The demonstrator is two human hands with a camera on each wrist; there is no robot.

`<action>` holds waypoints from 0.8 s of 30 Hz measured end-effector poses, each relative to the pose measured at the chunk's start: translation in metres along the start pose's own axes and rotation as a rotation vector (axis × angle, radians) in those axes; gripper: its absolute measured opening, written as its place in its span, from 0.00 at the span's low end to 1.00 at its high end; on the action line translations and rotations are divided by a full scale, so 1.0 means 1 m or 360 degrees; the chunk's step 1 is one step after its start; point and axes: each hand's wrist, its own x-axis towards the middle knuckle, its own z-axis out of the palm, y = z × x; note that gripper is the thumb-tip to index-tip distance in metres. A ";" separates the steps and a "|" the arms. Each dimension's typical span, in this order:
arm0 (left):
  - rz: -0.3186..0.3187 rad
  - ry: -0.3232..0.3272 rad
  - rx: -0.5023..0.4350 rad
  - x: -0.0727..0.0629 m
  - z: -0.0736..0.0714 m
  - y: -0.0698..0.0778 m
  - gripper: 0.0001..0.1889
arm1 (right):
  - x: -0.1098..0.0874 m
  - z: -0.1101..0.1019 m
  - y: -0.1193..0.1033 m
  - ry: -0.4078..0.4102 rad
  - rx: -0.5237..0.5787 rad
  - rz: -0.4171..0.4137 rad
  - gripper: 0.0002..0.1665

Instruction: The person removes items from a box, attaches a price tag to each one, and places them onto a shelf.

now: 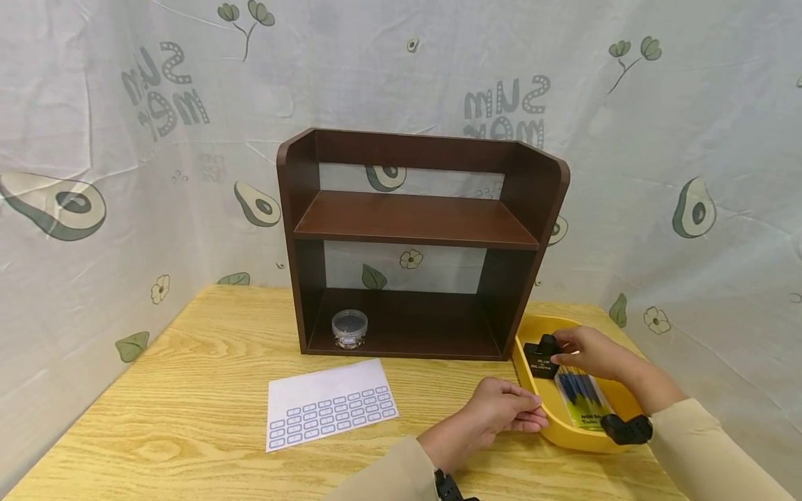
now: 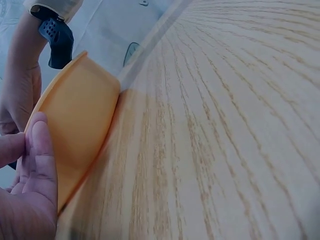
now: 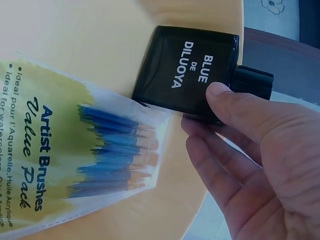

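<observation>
A dark square perfume bottle with a black cap sits in the yellow tray at the right. "BLUE DE DILUOYA" can be read on the bottle in the right wrist view. My right hand pinches it near the cap, thumb on its face and fingers behind. Beside the bottle, a clear pack of artist brushes lies flat in the tray. My left hand grips the tray's near left rim between thumb and fingers; the left wrist view shows the tray's outer wall close to those fingers.
A dark brown two-level shelf stands behind, its right side close against the tray. On its lower level, at the left, is a small clear round jar. A white sheet of blue-bordered labels lies on the wooden table.
</observation>
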 end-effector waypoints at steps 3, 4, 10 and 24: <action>0.0003 -0.0002 -0.0015 0.000 0.000 -0.001 0.05 | 0.000 0.000 0.001 0.0005 -0.0015 -0.0012 0.08; 0.0003 -0.0003 -0.0019 0.000 0.000 -0.001 0.05 | 0.000 0.000 0.001 0.0007 -0.0020 -0.0011 0.08; -0.0006 -0.0006 -0.0032 0.000 0.000 -0.002 0.05 | -0.001 -0.001 -0.001 0.0010 -0.0047 0.0005 0.13; -0.0002 -0.0021 -0.0063 -0.001 -0.001 -0.003 0.04 | -0.010 -0.015 -0.010 0.0119 -0.0215 0.0007 0.30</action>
